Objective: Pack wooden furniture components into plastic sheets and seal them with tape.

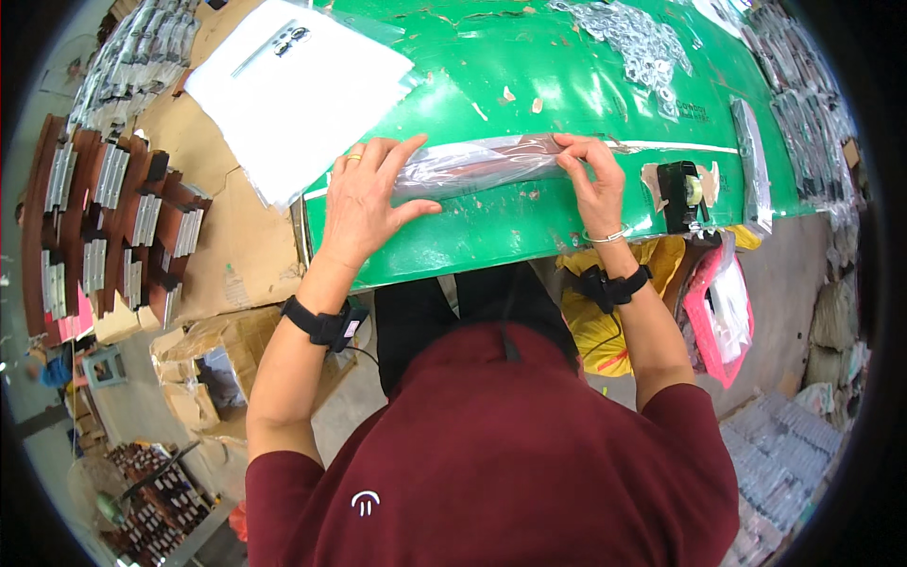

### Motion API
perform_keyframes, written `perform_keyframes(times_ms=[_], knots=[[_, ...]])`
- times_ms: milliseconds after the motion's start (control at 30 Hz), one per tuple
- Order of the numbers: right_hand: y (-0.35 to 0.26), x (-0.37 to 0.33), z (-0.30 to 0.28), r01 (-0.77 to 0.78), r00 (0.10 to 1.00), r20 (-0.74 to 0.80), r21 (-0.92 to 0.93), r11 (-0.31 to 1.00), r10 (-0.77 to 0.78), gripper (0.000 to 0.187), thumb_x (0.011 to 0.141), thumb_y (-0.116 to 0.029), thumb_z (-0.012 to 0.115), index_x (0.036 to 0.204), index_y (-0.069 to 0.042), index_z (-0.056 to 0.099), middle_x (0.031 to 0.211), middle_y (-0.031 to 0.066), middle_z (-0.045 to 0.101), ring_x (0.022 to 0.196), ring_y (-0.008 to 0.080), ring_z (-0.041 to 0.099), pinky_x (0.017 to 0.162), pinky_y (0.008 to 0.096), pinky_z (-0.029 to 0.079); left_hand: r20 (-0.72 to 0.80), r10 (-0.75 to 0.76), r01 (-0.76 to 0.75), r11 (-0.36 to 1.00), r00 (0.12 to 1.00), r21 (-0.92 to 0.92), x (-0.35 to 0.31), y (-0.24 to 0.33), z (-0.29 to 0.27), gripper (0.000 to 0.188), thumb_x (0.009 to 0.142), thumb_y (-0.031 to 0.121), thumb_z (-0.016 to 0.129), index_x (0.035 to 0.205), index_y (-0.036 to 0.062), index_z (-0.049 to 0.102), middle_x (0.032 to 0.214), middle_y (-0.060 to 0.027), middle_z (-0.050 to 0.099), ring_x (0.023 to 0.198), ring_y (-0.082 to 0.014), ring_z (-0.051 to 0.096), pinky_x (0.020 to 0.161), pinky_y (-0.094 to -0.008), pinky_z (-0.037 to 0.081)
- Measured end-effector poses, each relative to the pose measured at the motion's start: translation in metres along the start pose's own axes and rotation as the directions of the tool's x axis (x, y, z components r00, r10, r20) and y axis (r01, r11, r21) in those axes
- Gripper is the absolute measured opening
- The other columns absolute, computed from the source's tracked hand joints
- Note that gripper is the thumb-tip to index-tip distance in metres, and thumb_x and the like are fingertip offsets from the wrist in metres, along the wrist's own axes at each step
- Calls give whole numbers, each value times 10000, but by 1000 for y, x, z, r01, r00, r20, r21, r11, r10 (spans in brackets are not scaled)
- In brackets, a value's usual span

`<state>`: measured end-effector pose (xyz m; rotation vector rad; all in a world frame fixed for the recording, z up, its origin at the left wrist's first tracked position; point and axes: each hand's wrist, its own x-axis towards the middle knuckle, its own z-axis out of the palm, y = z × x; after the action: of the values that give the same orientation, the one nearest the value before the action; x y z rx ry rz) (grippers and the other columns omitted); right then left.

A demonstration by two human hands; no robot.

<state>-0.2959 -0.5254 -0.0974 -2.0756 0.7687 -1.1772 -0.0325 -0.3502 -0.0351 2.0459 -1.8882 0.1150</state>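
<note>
A long brown strip in clear plastic wrap [482, 164] lies across the green work surface in front of me. My left hand [364, 197] is at its left end, fingers stretched and thumb apart, with the fingertips by the plastic. At the other end, the thumb and fingers of my right hand [593, 180] pinch the edge of the wrapped strip. A black tape dispenser [676, 196] stands just right of that hand. Another wrapped strip [752, 165] lies farther right.
White plastic bags [298, 90] are stacked at the back left. Brown pieces with metal fittings [111, 217] stand on cardboard at left. Small clear packets [635, 42] lie at the back. Wrapped pieces [817, 132] are piled far right. Below are a yellow bag [605, 326] and a pink-edged bin [704, 312].
</note>
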Motion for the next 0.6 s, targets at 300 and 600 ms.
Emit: perform_keyframes(times_ms=[300, 600], knots=[[-2, 0, 4, -31, 1000, -3, 66, 997, 31, 70, 874, -70, 712, 880, -17, 666, 1059, 111, 747, 989, 241, 675, 892, 340, 492, -43, -75, 52, 919, 996, -391, 4, 7, 9, 286, 779, 216, 790, 1010, 106, 662, 1133, -31, 712, 1057, -266, 636, 924, -398, 471], [-1, -3, -1, -14, 1000, 21, 46, 999, 13, 70, 876, -65, 711, 881, -15, 661, 1088, 118, 739, 1018, 247, 669, 913, 342, 486, -133, -49, 2, 941, 990, -338, -2, 8, 14, 192, 761, 186, 800, 837, 92, 651, 1154, -15, 711, 1039, -254, 633, 883, -376, 475]])
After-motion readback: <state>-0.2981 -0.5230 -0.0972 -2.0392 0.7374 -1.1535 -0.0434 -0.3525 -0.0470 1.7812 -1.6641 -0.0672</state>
